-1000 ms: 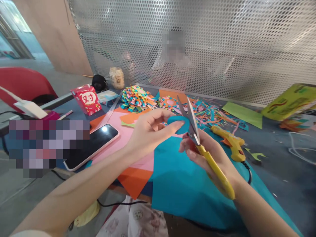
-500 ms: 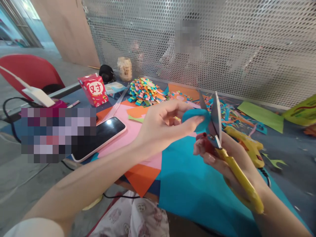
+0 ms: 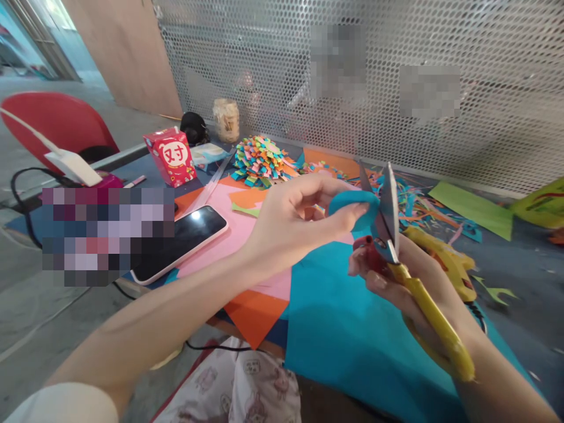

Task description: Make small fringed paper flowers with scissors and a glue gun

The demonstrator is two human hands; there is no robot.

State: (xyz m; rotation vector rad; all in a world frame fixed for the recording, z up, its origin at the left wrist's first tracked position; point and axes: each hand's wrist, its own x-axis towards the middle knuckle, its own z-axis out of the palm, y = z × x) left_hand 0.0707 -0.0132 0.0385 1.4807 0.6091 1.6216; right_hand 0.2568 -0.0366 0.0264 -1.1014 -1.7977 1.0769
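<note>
My left hand pinches a curled piece of blue paper between thumb and fingers. The scissors, with yellow handles, are gripped in my right hand. Their blades stand apart and point upward, right at the paper's right edge. Whether the blades touch the paper I cannot tell. Below both hands lies a large sheet of blue paper at the table's near side. Pink paper and an orange sheet are spread left of it.
A phone lies to the left, near a red box. Behind my hands sit a multicoloured paper pompom and paper scraps. A yellow glue gun rests at right. A perforated metal panel borders the back.
The view has shifted slightly, so the table's things sit a little farther right. Both hands keep the same holds, and the scissors' blades remain apart.
</note>
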